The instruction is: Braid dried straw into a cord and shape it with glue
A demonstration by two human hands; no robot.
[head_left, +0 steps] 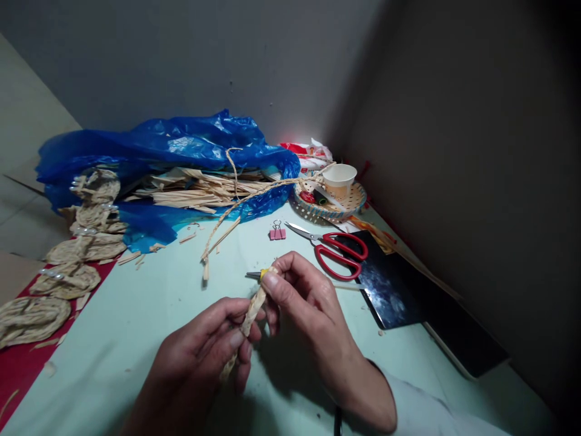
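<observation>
Between my two hands a pale braided straw strip [252, 311] runs at a slant, its lower end hanging below my left fingers. My left hand [206, 345] pinches the lower part between thumb and fingers. My right hand [308, 297] is closed on the upper end, thumb on top. From my right fingertips a yellow clip-like piece [264, 274] with a dark pointed tip sticks out to the left, partly hidden by the thumb. Beyond my hands lie red-handled scissors [338, 251] and a pink binder clip [277, 232].
A blue plastic bag [167, 142] holds loose straw [200, 188] at the back. A woven basket [313, 212] carries a paper cup [339, 180]. Coiled straw pieces with pearl-like beads [68, 278] line the left edge. A dark tablet-like panel [385, 290] lies right, near the wall.
</observation>
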